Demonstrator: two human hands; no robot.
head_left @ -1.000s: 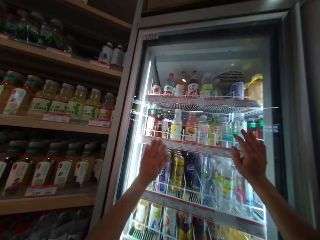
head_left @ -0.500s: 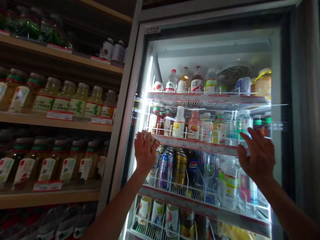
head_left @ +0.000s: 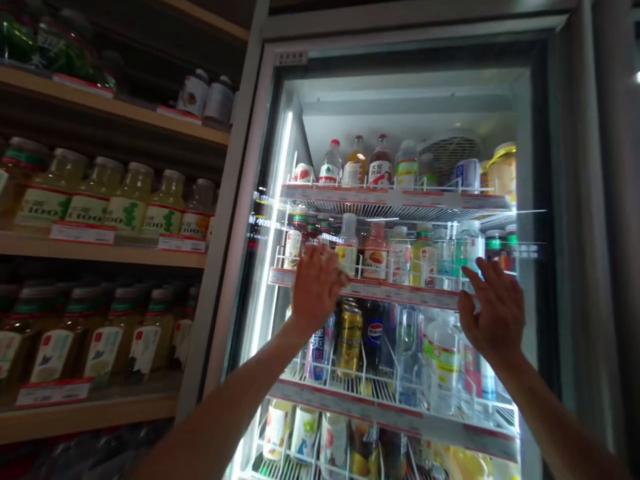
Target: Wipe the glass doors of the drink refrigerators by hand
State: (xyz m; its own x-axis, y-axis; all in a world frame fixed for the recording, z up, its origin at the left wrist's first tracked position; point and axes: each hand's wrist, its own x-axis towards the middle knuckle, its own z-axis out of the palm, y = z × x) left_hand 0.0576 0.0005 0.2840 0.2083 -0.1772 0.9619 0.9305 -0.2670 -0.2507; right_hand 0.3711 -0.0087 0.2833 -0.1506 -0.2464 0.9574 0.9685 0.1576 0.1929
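Head view: cloth (head_left: 344,278) (mostly hidden) lies between left grip (head_left: 314,288) and glass (head_left: 400,93).

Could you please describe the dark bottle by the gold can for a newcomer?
In the lit fridge, find the third shelf down, below the left hand. Right of the gold can, the dark bottle alone bears a round red-blue label.

Shelf bottles (head_left: 163,212) read "100"; a dark bottle (head_left: 381,164), "大窑".
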